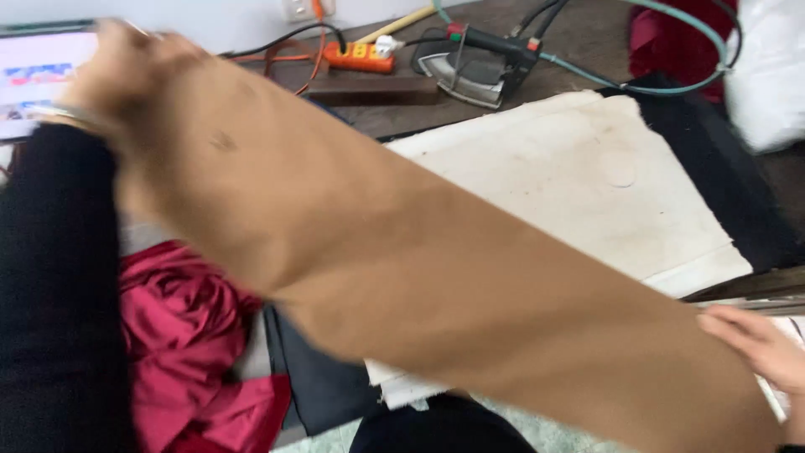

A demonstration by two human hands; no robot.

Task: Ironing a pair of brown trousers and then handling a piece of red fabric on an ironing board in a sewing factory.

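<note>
Both hands pinch one long tan cloth (436, 277): the left hand (126, 67), blurred at top left, has its grip closed on the upper end, and the right hand (755, 344) has its grip on the lower edge at bottom right. Stretched in the air, its long axis runs diagonally from upper left to lower right, hiding part of the white pressing pad (587, 184) on the desk (579, 33). Around it lie one iron (474, 63), one orange power strip (359, 57) and crumpled red fabric (189, 335).

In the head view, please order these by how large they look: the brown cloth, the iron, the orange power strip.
1. brown cloth, though it is nearest to the camera
2. iron
3. orange power strip
</note>
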